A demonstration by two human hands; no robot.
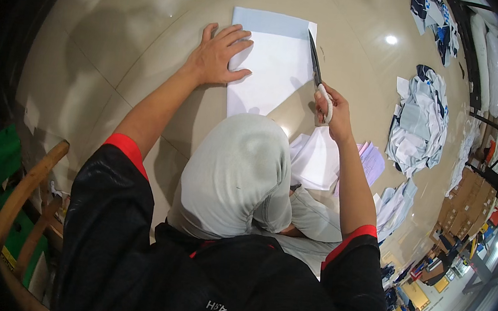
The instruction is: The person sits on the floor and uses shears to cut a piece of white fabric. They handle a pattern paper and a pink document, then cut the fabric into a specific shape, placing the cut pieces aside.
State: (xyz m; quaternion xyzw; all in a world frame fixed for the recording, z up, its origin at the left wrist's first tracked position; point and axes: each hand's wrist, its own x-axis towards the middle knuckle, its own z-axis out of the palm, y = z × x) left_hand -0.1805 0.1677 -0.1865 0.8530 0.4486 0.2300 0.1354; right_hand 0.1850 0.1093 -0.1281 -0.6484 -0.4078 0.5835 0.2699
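On the tiled floor in front of my bent knee lies a white sheet (268,68) with a pale blue-grey band across its far end. Whether it is cloth or paper I cannot tell. My left hand (219,55) rests flat on its left edge, fingers spread. White-handled scissors (315,59) with dark blades are gripped in my right hand (338,116). Their blades lie along the sheet's right edge, tips near the far right corner. The sheet's near right side runs at a slant toward my knee, which hides part of the near end.
White sheets (317,158) and lilac sheets (370,163) lie beneath my right forearm. Heaps of white, grey and navy fabric (420,123) sit farther right. Cardboard boxes (467,201) stand near a rack. A curved wooden piece (27,189) rises at lower left.
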